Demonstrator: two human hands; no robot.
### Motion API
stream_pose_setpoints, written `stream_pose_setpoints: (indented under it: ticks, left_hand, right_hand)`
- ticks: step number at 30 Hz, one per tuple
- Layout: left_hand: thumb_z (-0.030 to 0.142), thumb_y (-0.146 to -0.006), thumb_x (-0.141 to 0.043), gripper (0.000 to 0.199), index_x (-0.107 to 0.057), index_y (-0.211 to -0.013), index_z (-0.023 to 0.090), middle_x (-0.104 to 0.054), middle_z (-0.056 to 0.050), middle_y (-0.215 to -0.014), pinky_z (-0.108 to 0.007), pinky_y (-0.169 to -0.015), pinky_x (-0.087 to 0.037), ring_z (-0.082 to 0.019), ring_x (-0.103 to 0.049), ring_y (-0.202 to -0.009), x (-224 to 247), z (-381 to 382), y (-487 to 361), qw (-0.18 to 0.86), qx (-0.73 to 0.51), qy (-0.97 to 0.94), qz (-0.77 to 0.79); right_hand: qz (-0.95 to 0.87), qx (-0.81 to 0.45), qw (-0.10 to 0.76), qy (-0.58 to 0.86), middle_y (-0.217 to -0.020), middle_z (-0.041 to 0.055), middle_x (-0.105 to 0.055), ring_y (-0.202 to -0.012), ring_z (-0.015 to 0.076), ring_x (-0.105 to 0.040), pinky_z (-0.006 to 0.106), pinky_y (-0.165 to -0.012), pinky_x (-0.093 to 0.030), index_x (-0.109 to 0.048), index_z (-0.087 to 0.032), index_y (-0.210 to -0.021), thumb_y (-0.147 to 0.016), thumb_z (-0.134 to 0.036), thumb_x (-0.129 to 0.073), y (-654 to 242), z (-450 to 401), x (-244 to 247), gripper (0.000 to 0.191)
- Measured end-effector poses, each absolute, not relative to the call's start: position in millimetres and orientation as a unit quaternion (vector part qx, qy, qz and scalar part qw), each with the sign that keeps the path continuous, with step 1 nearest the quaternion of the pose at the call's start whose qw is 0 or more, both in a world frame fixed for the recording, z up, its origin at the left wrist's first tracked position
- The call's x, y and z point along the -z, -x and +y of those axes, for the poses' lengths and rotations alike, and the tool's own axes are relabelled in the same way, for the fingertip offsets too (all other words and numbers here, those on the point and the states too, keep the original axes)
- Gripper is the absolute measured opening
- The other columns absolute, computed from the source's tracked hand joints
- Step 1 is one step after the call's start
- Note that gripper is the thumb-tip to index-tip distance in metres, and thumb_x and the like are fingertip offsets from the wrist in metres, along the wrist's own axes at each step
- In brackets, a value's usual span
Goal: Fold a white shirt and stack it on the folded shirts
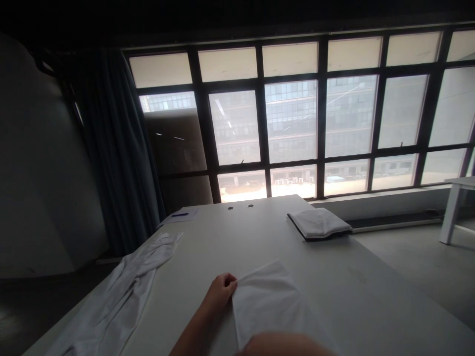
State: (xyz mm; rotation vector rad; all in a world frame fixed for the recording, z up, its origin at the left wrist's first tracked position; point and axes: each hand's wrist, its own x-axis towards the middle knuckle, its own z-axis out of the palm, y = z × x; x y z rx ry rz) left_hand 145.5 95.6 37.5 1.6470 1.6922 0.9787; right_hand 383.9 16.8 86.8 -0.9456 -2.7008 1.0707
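A folded white cloth (269, 299) lies on the white table (230, 237) close in front of me. With thumb and fingers closed, my left hand (224, 286) pinches its far left corner. My right hand (285, 344) is at the bottom edge of the view, over the near part of the cloth. It is blurred and cut off, so its fingers do not show clearly.
A crumpled white garment (126, 287) stretches along the table's left edge. On the right edge sits a folded stack of white and dark cloth (319, 222). Far left are a paper (189, 216) and a pen (180, 214). Behind stand windows and a blue curtain (118, 148).
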Motion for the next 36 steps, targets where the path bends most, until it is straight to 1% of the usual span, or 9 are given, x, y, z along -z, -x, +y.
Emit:
stream_pose_setpoints:
  ticks: [2, 4, 7, 10, 12, 15, 19, 26, 36]
  left_hand:
    - [0.045, -0.075, -0.064, 0.031, -0.073, -0.083, 0.017, -0.073, -0.004, -0.078, -0.029, -0.071, -0.044, -0.022, -0.064, -0.077, -38, 95, -146, 0.286, -0.362, -0.620, 0.635]
    - [0.043, -0.077, -0.061, 0.031, -0.073, -0.086, 0.017, -0.075, -0.005, -0.083, -0.029, -0.073, -0.045, -0.023, -0.066, -0.082, -39, 94, -148, 0.277, -0.356, -0.621, 0.640]
    - [0.041, -0.079, -0.058, 0.030, -0.073, -0.087, 0.017, -0.076, -0.006, -0.086, -0.030, -0.075, -0.045, -0.024, -0.067, -0.084, -42, 93, -152, 0.261, -0.344, -0.625, 0.650]
    - [0.039, -0.080, -0.055, 0.027, -0.072, -0.087, 0.018, -0.076, -0.006, -0.087, -0.030, -0.076, -0.045, -0.024, -0.067, -0.085, -47, 91, -155, 0.249, -0.332, -0.632, 0.654]
    - [0.038, -0.081, -0.055, 0.027, -0.071, -0.088, 0.018, -0.076, -0.006, -0.089, -0.030, -0.078, -0.045, -0.024, -0.067, -0.088, -49, 90, -156, 0.246, -0.324, -0.638, 0.654]
    - [0.037, -0.081, -0.055, 0.027, -0.072, -0.092, 0.018, -0.077, -0.006, -0.092, -0.029, -0.080, -0.046, -0.023, -0.067, -0.090, -50, 90, -154, 0.248, -0.311, -0.644, 0.653]
    - [0.035, -0.082, -0.054, 0.026, -0.072, -0.092, 0.018, -0.077, -0.005, -0.091, -0.028, -0.079, -0.046, -0.023, -0.068, -0.089, -50, 91, -151, 0.241, -0.296, -0.645, 0.662]
    - [0.042, -0.096, -0.042, 0.035, -0.065, -0.082, 0.020, -0.074, -0.004, -0.082, -0.027, -0.069, -0.042, -0.021, -0.067, -0.081, -49, 92, -157, 0.185, -0.261, -0.642, 0.697]
    - [0.033, -0.103, -0.033, 0.028, -0.057, -0.096, 0.021, -0.070, -0.009, -0.102, -0.030, -0.079, -0.040, -0.022, -0.065, -0.093, -44, 82, -181, 0.049, -0.171, -0.635, 0.752]
  right_hand:
    - [-0.881, -0.334, 0.103, 0.319, -0.094, -0.0025, -0.075, -0.083, 0.0190, -0.069, 0.027, -0.076, -0.052, -0.072, -0.031, -0.109, -0.081, -0.034, -0.071, -393, 48, -94, 0.028]
    - [-0.845, -0.295, 0.225, 0.385, -0.107, 0.0052, -0.074, -0.096, 0.0205, -0.068, 0.031, -0.089, -0.049, -0.071, -0.024, -0.115, -0.091, -0.032, -0.054, -408, 85, -94, 0.030]
    - [-0.802, -0.257, 0.317, 0.436, -0.130, 0.0107, -0.067, -0.120, 0.0238, -0.060, 0.035, -0.107, -0.040, -0.067, -0.021, -0.124, -0.088, -0.029, -0.053, -435, 134, -77, 0.039]
    - [-0.792, -0.260, 0.312, 0.455, -0.136, 0.0121, -0.063, -0.126, 0.0246, -0.056, 0.037, -0.109, -0.040, -0.061, -0.017, -0.133, -0.088, -0.029, -0.051, -454, 159, -54, 0.047]
    - [-0.793, -0.260, 0.301, 0.460, -0.132, 0.0117, -0.066, -0.122, 0.0240, -0.058, 0.035, -0.105, -0.042, -0.064, -0.017, -0.129, -0.087, -0.029, -0.051, -457, 165, -43, 0.045]
    - [-0.798, -0.254, 0.281, 0.469, -0.106, 0.0103, -0.075, -0.098, 0.0224, -0.066, 0.031, -0.087, -0.047, -0.073, -0.016, -0.107, -0.090, -0.032, -0.050, -456, 166, -40, 0.033]
    - [-0.807, -0.242, 0.247, 0.479, -0.078, 0.0071, -0.074, -0.071, 0.0189, -0.062, 0.028, -0.065, -0.040, -0.074, -0.016, -0.082, -0.092, -0.039, -0.051, -456, 164, -43, 0.034]
    - [-0.817, -0.216, 0.237, 0.478, -0.084, 0.0046, -0.075, -0.075, 0.0174, -0.062, 0.026, -0.067, -0.035, -0.075, -0.020, -0.087, -0.092, -0.042, -0.055, -459, 156, -42, 0.030]
    - [-0.817, -0.153, 0.232, 0.505, -0.087, 0.0056, -0.072, -0.085, 0.0202, -0.061, 0.028, -0.078, -0.037, -0.073, -0.022, -0.088, -0.097, -0.043, -0.050, -456, 157, -29, 0.033]
